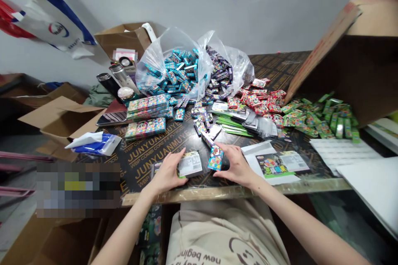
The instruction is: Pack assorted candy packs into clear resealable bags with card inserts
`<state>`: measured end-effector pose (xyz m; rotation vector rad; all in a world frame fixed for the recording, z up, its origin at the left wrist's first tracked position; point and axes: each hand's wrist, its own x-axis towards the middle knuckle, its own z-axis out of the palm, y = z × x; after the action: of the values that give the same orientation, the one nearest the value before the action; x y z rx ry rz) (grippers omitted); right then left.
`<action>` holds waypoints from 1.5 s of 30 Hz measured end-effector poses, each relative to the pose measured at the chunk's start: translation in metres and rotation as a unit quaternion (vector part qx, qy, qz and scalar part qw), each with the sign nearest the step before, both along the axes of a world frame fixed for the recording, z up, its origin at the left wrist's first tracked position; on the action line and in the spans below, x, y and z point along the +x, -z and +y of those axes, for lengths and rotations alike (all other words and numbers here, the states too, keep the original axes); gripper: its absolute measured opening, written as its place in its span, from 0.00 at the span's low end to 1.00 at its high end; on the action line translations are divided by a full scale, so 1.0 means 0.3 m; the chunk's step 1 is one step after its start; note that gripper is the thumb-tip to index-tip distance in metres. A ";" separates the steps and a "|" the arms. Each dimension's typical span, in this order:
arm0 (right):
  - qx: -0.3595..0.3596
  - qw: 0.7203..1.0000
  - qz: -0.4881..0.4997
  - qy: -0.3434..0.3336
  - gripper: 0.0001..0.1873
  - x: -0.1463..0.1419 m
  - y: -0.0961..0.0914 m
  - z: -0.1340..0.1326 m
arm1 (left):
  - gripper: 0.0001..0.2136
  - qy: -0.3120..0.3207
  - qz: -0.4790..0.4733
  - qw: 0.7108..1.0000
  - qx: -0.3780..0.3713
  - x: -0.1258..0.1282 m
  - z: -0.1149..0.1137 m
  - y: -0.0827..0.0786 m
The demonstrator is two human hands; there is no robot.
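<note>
My left hand (168, 172) rests on the dark table near its front edge, fingers curled round a flat clear packet with a white and green card (190, 163). My right hand (236, 165) pinches a small blue candy box (215, 158) upright beside that packet. Just beyond the box lie several loose small boxes (202, 124). A printed green and white card (281, 163) lies flat to the right of my right hand.
Two clear bags of blue (174, 74) and purple boxes (219, 74) stand at the back. Red packs (259, 99) and green packs (320, 116) spill from a tipped carton (357, 58). Stacked trays (146, 107), steel flasks (116, 80) and open cartons (62, 118) sit left. White sheets (345, 151) lie right.
</note>
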<state>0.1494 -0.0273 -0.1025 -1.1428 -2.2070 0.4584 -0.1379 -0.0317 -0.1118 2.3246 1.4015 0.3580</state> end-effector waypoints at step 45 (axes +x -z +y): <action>-0.307 0.874 0.372 0.059 0.34 -0.115 0.011 0.107 | 0.25 -0.276 -0.410 0.862 -0.112 0.217 0.038 -0.055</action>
<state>0.1149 0.0048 -0.1057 -1.1220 -1.3250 1.3557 -0.0729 -0.0204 -0.0954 1.2541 1.4780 1.1211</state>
